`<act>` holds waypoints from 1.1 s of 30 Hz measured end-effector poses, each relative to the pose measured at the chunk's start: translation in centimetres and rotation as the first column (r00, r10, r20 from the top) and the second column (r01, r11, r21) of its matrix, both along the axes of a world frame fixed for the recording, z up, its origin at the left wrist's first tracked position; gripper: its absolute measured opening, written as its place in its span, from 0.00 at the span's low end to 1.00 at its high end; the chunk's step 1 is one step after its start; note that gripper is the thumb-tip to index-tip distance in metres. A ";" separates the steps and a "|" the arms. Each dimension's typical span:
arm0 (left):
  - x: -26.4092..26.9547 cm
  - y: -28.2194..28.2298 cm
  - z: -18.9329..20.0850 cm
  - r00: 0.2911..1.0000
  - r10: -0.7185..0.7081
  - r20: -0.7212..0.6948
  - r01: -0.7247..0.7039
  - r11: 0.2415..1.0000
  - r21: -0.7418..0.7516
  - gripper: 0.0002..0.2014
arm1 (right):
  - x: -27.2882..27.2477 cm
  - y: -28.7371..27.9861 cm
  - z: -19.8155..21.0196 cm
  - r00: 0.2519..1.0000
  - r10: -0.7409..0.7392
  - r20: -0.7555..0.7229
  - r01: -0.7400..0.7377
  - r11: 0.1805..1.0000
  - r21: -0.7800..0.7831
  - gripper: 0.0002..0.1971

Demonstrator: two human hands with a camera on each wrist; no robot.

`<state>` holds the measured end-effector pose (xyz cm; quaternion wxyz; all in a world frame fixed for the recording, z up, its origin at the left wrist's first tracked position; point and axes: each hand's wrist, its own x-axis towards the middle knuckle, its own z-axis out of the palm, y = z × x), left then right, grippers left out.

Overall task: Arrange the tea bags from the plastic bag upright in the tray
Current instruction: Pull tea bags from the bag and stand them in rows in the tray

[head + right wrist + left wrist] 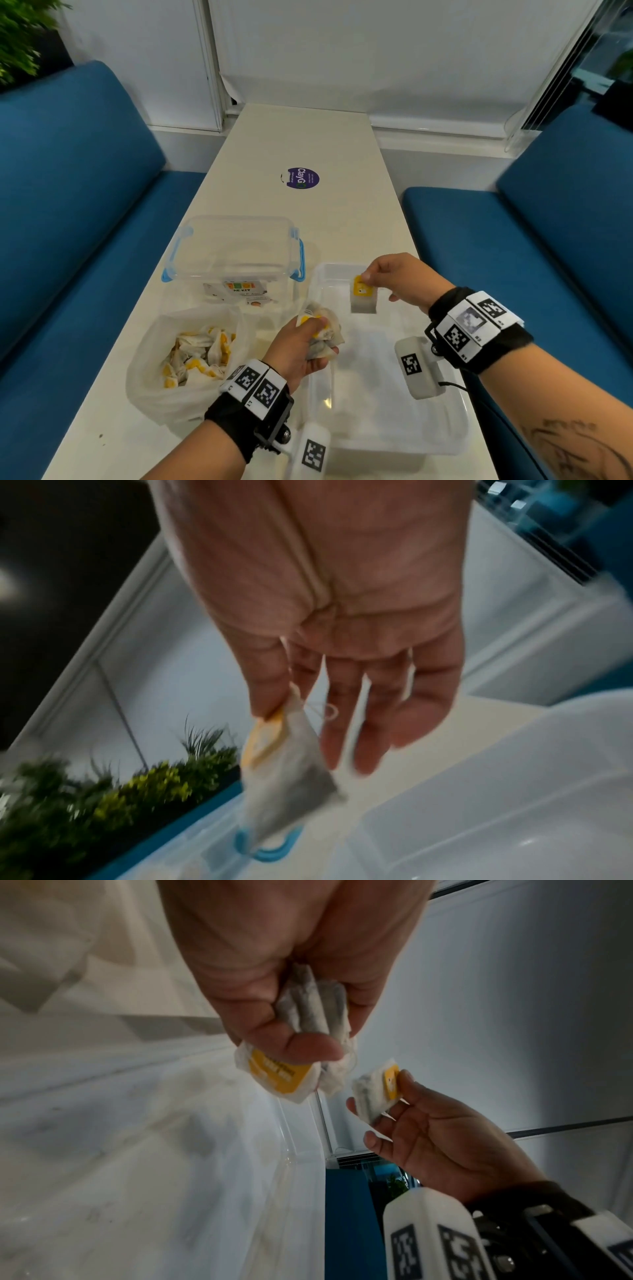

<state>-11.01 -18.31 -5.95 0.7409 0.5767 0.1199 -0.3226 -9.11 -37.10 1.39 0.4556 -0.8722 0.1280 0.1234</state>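
Observation:
My left hand (pixel 310 337) grips a bunch of tea bags (pixel 323 329) with yellow tags, just above the near left edge of the clear plastic tray (pixel 445 435). In the left wrist view the bunch (pixel 313 1010) sits squeezed between thumb and fingers. My right hand (pixel 394 279) pinches a single tea bag (pixel 363 298) by its top; it hangs upright over the tray's far end. The right wrist view shows that tea bag (pixel 291 772) dangling from thumb and forefinger. A white plastic bag (pixel 161 390) with several more tea bags lies left of the tray.
A clear lidded box with blue clips (pixel 236 253) stands behind the plastic bag. A purple round sticker (pixel 303 178) lies further up the white table (pixel 308 137). Blue benches (pixel 68 205) flank the table on both sides.

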 end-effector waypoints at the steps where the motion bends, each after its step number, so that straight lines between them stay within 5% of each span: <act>1: 0.0 0.1 0.0 1.000 0.002 0.000 -0.002 1.000 0.000 0.03 | 0.2 0.1 -0.2 1.000 -0.007 -0.008 0.007 1.000 -0.029 0.08; 6: -0.1 0.6 0.1 1.000 0.014 -0.004 -0.014 1.000 0.008 0.03 | 1.3 0.5 -2.0 0.996 -0.073 -0.055 0.068 0.994 -0.082 0.08; 12: -0.2 0.9 0.2 1.000 0.016 -0.020 -0.016 1.000 0.003 0.03 | 3.6 1.1 -4.6 0.985 -0.083 -0.151 0.093 0.993 0.066 0.03; 18: 0.0 1.0 0.0 0.999 0.014 -0.037 -0.014 1.000 0.000 0.03 | 6.9 1.5 -8.0 0.991 -0.100 -0.092 0.087 0.987 -0.133 0.09; 26: -0.3 0.6 -0.2 0.998 0.003 -0.055 -0.002 1.000 0.016 0.03 | 8.7 2.4 -11.0 0.962 -0.191 -0.196 0.185 0.981 -0.048 0.06; 33: -0.4 0.6 -0.4 0.998 -0.001 -0.063 0.003 1.000 0.024 0.03 | 8.9 2.3 -12.7 0.972 -0.233 -0.036 0.225 0.961 -0.163 0.06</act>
